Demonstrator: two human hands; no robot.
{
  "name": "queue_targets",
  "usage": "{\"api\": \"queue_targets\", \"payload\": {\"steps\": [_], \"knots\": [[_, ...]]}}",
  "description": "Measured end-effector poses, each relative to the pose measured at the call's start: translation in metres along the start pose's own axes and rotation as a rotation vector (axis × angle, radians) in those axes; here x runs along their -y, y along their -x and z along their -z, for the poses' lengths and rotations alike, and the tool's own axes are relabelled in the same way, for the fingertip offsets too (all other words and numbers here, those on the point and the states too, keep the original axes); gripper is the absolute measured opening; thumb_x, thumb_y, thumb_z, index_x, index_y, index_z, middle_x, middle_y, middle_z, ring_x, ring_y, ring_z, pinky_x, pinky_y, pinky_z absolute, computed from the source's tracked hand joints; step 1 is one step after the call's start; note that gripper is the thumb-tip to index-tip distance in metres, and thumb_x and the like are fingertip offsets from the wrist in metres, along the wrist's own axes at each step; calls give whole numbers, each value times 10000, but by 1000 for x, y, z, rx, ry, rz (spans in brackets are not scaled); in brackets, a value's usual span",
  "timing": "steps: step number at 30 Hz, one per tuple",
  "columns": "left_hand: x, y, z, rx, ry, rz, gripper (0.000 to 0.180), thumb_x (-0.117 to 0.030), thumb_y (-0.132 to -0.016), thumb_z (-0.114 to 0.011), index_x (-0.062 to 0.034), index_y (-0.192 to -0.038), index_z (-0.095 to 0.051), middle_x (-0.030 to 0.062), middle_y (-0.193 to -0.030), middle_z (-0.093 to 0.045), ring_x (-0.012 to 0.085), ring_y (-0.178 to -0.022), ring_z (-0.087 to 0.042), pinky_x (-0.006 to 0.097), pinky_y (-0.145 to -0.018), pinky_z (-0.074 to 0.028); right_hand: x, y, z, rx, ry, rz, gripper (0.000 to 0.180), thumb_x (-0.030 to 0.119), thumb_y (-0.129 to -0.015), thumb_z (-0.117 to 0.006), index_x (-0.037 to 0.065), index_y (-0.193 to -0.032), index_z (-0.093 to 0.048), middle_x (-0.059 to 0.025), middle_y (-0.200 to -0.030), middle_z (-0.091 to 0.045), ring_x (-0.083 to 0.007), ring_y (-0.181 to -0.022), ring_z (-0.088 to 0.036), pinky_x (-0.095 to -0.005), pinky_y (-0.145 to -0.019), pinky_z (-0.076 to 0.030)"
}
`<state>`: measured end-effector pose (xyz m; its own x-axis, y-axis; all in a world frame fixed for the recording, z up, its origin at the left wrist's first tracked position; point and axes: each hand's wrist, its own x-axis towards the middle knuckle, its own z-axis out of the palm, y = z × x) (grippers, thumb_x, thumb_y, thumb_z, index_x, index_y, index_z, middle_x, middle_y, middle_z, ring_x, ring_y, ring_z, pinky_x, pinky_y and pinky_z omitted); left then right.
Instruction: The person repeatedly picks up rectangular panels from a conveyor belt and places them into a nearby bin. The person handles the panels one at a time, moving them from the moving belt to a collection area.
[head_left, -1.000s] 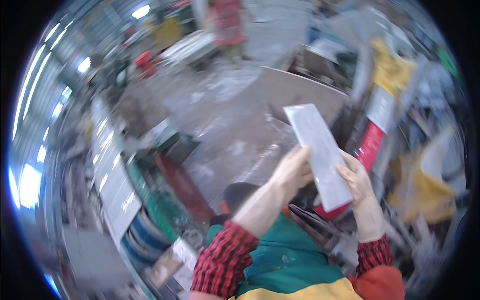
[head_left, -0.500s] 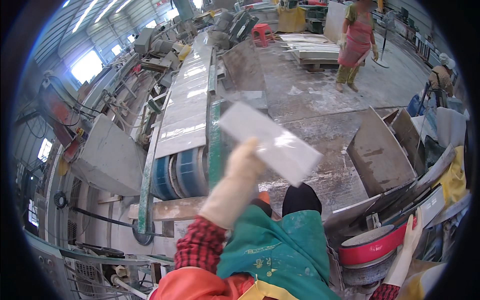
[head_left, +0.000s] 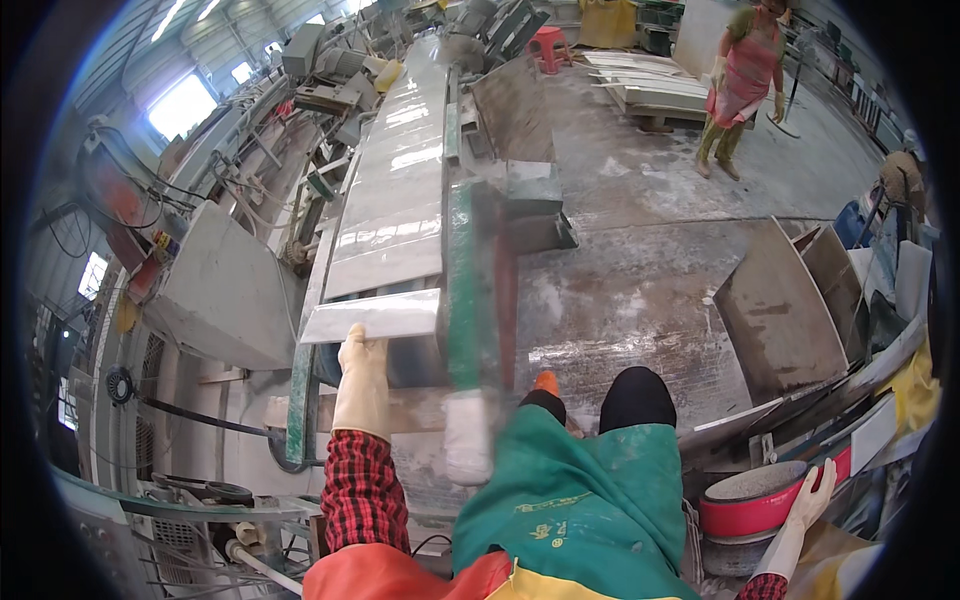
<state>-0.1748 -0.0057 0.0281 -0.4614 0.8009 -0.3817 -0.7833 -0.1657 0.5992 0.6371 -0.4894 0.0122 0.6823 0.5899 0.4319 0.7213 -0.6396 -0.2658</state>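
My left hand (head_left: pixel 362 352), in a pale glove, grips the near edge of a glossy whitish rectangular tile (head_left: pixel 375 318). The tile lies crosswise over the near end of a conveyor (head_left: pixel 390 235), just short of a row of similar tiles on it. A blue roller end shows partly beneath. At the lower right, my right hand (head_left: pixel 812 495), also gloved, has its fingers stretched out beside a round drum with a red band (head_left: pixel 745 512). Nothing shows in its grasp. Whether the fingers rest on the band, I cannot tell.
A green rail (head_left: pixel 463 290) runs along the conveyor's right side. Large stone slabs (head_left: pixel 780 310) lean at the right, near a white tile (head_left: pixel 873 432). Farther back, a person in a pink apron (head_left: pixel 745 75) stands by a pallet of pale strips (head_left: pixel 650 90).
My left hand has carried the tile left from above the floor to the conveyor's near end, turning it crosswise. My right hand stays by the red-banded drum. The view has shifted somewhat.
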Motion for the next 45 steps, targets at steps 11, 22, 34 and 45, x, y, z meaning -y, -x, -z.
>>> {"api": "queue_targets", "payload": {"steps": [11, 22, 34, 45], "knots": [[32, -44, -6, -140, 6, -35, 436, -26, -1006, -509, 98, -1411, -404, 262, -1374, -520, 440, -1195, -603, 616, -994, -560, 13, 8, 8, 18, 21, -25, 398, 208, -1032, -582, -8, -1366, -597, -210, -1454, -563, -363, -1378, -493, -435, -1186, -343], [30, -68, -11, -172, 48, -31, 413, 3, -1003, -529, 85, -1393, -422, 259, -1338, -529, 450, -1184, -596, 654, -969, -558, 29, 17, 10, 11, -6, 3, 390, 191, -1034, -580, -22, -1360, -596, -229, -1443, -564, -361, -1371, -500, -429, -1180, -350], [31, -80, -2, -188, 65, -27, 359, 16, -996, -549, 84, -1344, -493, 253, -1304, -578, 427, -1164, -624, 634, -946, -579, 56, 28, 20, 1, 46, 32, 384, 187, -1044, -553, -25, -1362, -594, -222, -1443, -564, -365, -1358, -509, -427, -1174, -356], [31, -72, -22, -233, -21, -31, 413, 15, -1001, -543, 100, -1392, -441, 252, -1337, -548, 428, -1165, -621, 635, -946, -581, 71, 38, 22, 8, 84, 35, 387, 187, -1049, -544, -23, -1371, -591, -232, -1449, -558, -389, -1384, -483, -458, -1190, -340]]}}
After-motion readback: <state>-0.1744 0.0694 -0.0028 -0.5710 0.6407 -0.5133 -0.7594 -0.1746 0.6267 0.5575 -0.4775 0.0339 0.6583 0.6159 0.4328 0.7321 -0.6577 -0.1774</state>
